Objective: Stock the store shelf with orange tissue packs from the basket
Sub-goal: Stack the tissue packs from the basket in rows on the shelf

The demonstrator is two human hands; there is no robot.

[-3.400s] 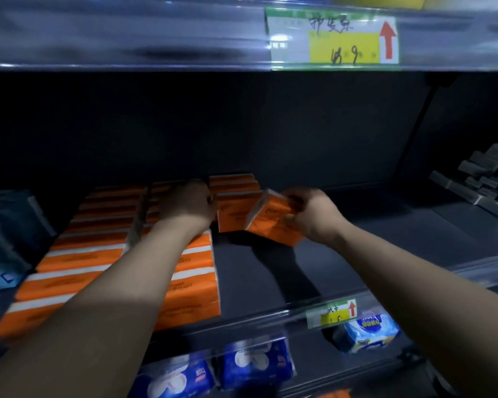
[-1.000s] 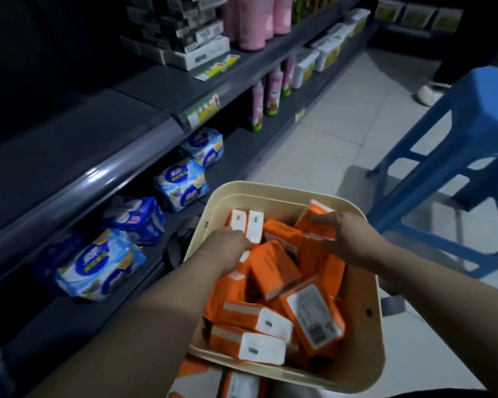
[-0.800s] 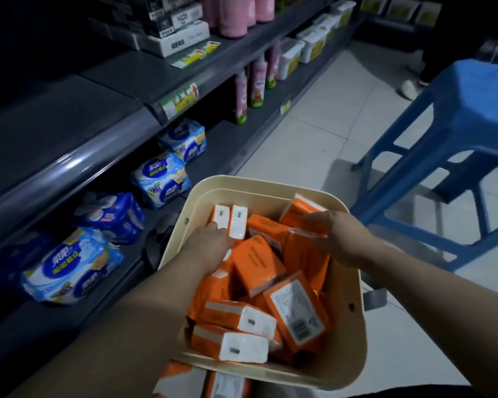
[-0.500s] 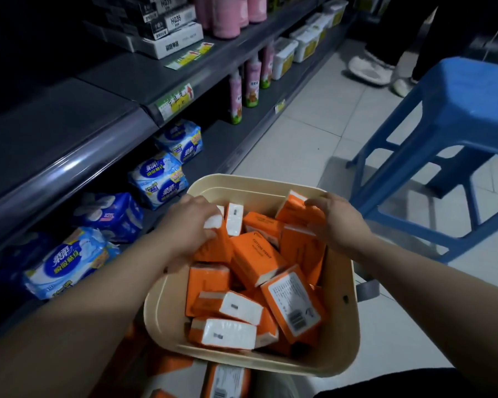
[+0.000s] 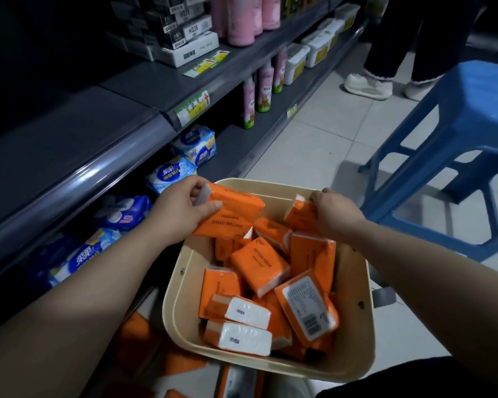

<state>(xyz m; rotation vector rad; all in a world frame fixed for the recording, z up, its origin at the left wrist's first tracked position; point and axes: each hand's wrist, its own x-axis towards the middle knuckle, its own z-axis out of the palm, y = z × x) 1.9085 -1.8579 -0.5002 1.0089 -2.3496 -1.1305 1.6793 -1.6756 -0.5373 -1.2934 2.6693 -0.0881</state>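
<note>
A beige basket (image 5: 354,334) in front of me holds several orange tissue packs (image 5: 259,268). My left hand (image 5: 181,211) grips one orange tissue pack (image 5: 233,215) and holds it above the basket's far left corner. My right hand (image 5: 337,215) is closed on another orange pack (image 5: 301,214) at the basket's far right side, lifted a little above the pile. The dark grey store shelf (image 5: 78,156) runs along my left; its near stretch is bare.
Blue and white wipe packs (image 5: 196,149) lie on the lower shelf under the grey one. Pink bottles (image 5: 249,101) and white tubs stand farther along. A blue plastic stool (image 5: 472,133) is at the right. A person's white shoes (image 5: 367,86) stand ahead. More orange packs (image 5: 181,363) lie below the basket.
I turned from the shelf to the basket. Both hands dug into the pile, closed on a pack each and lifted them; the left pack has come up clear of the pile.
</note>
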